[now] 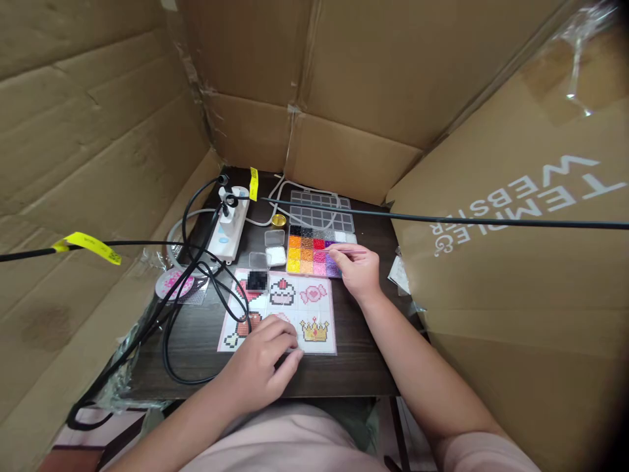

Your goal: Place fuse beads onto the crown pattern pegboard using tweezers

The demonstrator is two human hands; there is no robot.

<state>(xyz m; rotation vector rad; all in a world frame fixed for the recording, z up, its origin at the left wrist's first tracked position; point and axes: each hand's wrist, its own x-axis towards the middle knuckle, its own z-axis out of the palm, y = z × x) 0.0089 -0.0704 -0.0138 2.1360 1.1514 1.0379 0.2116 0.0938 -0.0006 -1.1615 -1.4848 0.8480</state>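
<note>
My right hand (pixel 360 269) pinches a thin pink stick-like tool (pixel 354 252) and hovers at the right side of a compartment box of coloured beads (pixel 307 254). The tool's tip points left, over the red and pink compartments. My left hand (pixel 272 354) rests on the lower part of a printed pattern sheet (pixel 327 344), its fingers loosely bent and apart, holding nothing I can see. On the sheet are pixel pictures, among them a crown (pixel 314 330), a cupcake (pixel 282 293) and a candy (pixel 313 294). The left hand covers part of the lower middle picture.
A small case of black beads (pixel 257 281) sits on the sheet, with a case of white beads (pixel 276 255) behind it. Black cables (pixel 170 347) loop over the left side near a white power strip (pixel 229 226). Cardboard walls (pixel 358 72) surround the dark table (pixel 363 367).
</note>
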